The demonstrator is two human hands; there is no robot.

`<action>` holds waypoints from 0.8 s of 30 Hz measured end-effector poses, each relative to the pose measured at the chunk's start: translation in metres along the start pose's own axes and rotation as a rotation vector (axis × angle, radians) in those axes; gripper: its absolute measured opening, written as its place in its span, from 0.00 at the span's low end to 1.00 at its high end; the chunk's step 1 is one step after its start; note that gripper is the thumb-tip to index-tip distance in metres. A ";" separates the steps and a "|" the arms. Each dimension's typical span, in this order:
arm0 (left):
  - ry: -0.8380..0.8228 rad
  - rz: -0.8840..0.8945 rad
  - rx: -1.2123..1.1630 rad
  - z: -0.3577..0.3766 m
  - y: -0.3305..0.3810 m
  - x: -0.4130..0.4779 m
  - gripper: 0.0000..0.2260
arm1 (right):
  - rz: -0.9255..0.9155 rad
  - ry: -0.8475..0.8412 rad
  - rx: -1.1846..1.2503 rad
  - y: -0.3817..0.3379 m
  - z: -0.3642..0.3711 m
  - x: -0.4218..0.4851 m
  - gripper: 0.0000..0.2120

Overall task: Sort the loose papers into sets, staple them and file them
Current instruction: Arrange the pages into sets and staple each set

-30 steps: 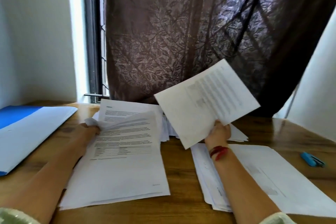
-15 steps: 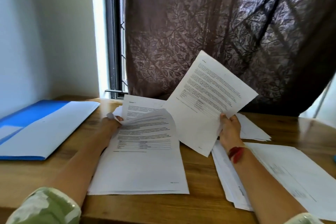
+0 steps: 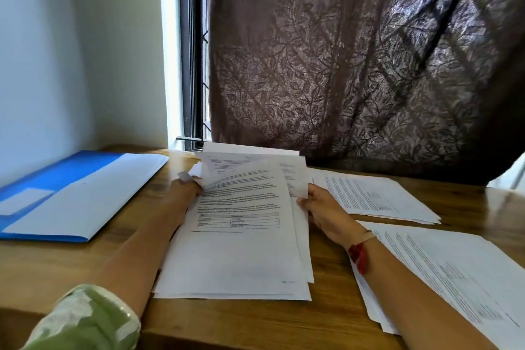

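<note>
A stack of printed white papers (image 3: pixel 235 253) lies in front of me on the wooden table (image 3: pixel 56 264). My left hand (image 3: pixel 186 190) grips the stack's upper left corner, lifting the top sheets so they bow upward. My right hand (image 3: pixel 324 207) pinches the right edge of a sheet (image 3: pixel 295 179) slipped in under the raised top sheet. Two more paper piles lie to the right, a far pile (image 3: pixel 375 196) and a near pile (image 3: pixel 454 273) partly under my right forearm. An open blue file folder (image 3: pixel 71 193) lies at the left.
A dark leaf-patterned curtain (image 3: pixel 355 65) hangs right behind the table, over a window frame (image 3: pixel 190 65). A white wall stands at the left. Bare wood shows between the folder and the middle stack and along the front edge.
My right hand brought the sheet it held in the air down and left into the middle stack. The view swung left, putting the folder in fuller view and the blue stapler out of sight.
</note>
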State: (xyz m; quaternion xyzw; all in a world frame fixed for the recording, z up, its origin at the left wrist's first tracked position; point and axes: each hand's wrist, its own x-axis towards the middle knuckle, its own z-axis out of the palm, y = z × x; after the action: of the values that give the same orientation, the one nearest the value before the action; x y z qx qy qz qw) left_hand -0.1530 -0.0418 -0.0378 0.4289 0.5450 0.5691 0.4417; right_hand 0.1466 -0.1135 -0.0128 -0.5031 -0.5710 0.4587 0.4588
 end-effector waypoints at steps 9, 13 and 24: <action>-0.006 0.120 0.007 0.006 0.008 -0.018 0.11 | 0.030 -0.096 0.002 0.002 0.015 -0.003 0.14; -0.018 0.116 -0.055 0.005 0.011 -0.021 0.15 | 0.045 -0.154 0.049 0.004 0.016 -0.003 0.15; -0.054 0.174 -0.069 0.006 0.016 -0.029 0.20 | -0.092 0.150 0.102 -0.012 0.013 -0.004 0.11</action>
State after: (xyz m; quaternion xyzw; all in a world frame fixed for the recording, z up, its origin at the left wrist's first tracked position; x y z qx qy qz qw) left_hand -0.1404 -0.0683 -0.0219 0.4744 0.4738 0.6119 0.4196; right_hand 0.1323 -0.1188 -0.0027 -0.4853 -0.5332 0.4268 0.5459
